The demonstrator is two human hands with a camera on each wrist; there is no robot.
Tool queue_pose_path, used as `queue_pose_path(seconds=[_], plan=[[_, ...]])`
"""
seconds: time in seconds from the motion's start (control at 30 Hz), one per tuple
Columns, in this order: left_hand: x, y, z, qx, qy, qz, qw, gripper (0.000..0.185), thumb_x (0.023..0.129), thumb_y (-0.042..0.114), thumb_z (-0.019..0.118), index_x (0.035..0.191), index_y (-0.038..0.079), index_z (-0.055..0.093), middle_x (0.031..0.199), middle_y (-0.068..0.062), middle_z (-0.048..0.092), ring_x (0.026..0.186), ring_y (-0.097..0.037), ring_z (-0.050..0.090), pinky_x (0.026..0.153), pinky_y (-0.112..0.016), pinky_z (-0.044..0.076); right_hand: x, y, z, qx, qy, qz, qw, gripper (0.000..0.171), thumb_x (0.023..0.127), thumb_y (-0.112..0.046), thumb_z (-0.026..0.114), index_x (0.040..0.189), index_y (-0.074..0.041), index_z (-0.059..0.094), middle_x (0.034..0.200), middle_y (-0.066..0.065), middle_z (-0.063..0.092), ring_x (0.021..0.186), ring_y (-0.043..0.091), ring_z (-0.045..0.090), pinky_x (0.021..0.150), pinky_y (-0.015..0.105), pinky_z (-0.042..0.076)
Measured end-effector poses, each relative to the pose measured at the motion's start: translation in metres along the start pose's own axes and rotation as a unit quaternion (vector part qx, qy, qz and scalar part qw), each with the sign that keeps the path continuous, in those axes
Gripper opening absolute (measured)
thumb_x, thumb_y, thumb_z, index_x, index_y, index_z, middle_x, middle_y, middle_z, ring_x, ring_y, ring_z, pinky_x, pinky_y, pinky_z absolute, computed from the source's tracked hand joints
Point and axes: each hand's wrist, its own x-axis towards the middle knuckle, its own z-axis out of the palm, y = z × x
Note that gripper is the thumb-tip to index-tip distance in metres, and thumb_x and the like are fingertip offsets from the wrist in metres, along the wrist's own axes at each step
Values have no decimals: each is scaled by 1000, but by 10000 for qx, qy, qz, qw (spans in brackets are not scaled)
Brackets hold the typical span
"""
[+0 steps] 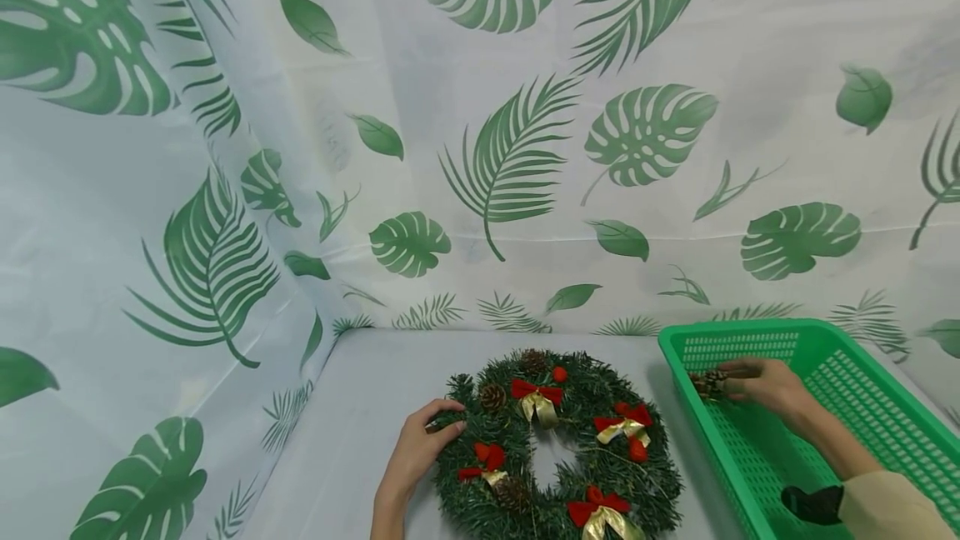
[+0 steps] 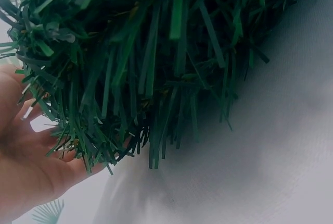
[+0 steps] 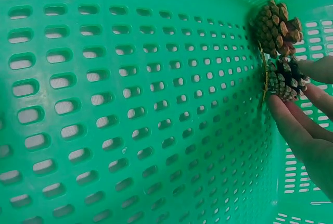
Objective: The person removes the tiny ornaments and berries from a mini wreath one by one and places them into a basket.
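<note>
A green wreath (image 1: 652, 482) lies on the white surface, trimmed with red and gold bows and brown pine cones. My left hand (image 1: 420, 444) grips its left edge; in the left wrist view the fingers (image 2: 75, 169) reach in among the green strands, which partly cover them. My right hand (image 1: 772, 390) is inside the green basket (image 1: 750, 326) on the right. Between its thumb and fingers it pinches a small pine cone (image 3: 285, 81) with pale scale tips. Another, browner pine cone (image 3: 274, 28) sits right beside that one, close to the basket's perforated wall.
The tall basket wall (image 1: 712, 440) stands just to the right of the wreath. A white cloth with green leaf prints (image 1: 510, 157) hangs behind and along the left. A dark object (image 1: 813, 505) shows by the right sleeve (image 1: 892, 502), over the basket.
</note>
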Motion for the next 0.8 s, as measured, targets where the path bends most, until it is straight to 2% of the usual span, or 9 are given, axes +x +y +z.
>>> queue_pose_path(seconds=[0.27, 0.4, 0.63, 0.8], plan=[[-2, -1, 1, 56, 39, -68, 10000, 30, 98, 22, 72, 126, 10, 70, 142, -16, 60, 135, -42, 52, 93, -49, 55, -7, -2, -2, 11, 53, -61, 10000, 49, 103, -12, 60, 135, 23, 48, 130, 46, 53, 104, 47, 69, 85, 51, 59], [-3, -2, 1, 55, 53, -94, 9999, 30, 98, 22, 72, 126, 10, 70, 143, -16, 60, 132, -40, 55, 92, -48, 55, -11, -4, -4, 2, 128, -88, 9999, 48, 103, -12, 60, 135, 22, 49, 130, 45, 54, 101, 41, 71, 84, 49, 59], [-4, 2, -1, 81, 71, -98, 9999, 30, 96, 26, 75, 123, 13, 71, 142, -15, 60, 130, -38, 57, 91, -47, 55, -15, -17, -10, 52, 120, -16, 9999, 50, 106, -16, 56, 140, 19, 47, 135, 42, 54, 108, 43, 69, 89, 52, 58], [-3, 4, 0, 60, 67, -39, 10000, 30, 96, 26, 75, 122, 13, 72, 143, -16, 60, 126, -35, 60, 89, -45, 55, -19, -27, -14, 326, 130, -55, 9994, 53, 106, -18, 59, 142, 19, 45, 137, 41, 53, 105, 30, 72, 91, 48, 58]])
